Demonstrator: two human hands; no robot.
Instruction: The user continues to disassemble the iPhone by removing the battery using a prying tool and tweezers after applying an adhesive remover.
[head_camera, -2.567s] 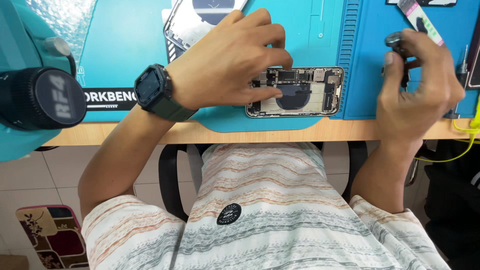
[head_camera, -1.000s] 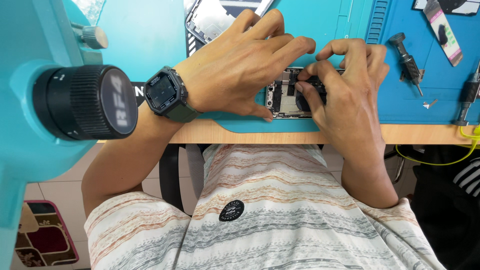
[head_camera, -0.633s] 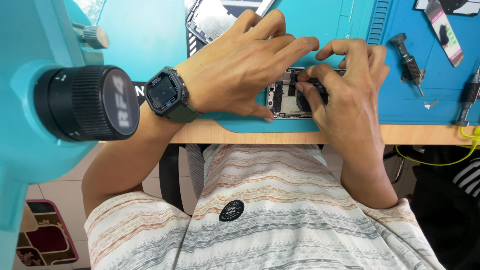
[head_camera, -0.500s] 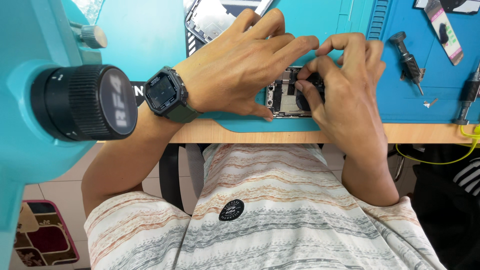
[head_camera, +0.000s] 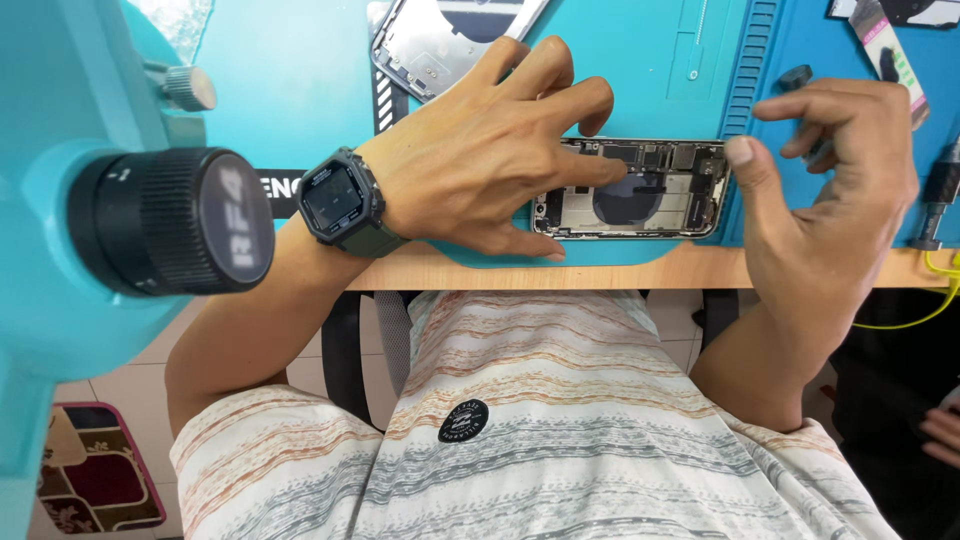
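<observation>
On the blue mat (head_camera: 640, 60), left hand (head_camera: 480, 160) fingers (head_camera: 590, 170) press the opened phone (head_camera: 650, 190).

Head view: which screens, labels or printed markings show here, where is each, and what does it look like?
Wristwatch: on the left wrist, dark square screen, olive strap.
Mat label: black strip with white lettering, beside the watch.
Round patch: black with white print, on the striped shirt.
Knob: black, pale embossed marking, at left.
Detached phone screen: top centre, silvery back up.
</observation>
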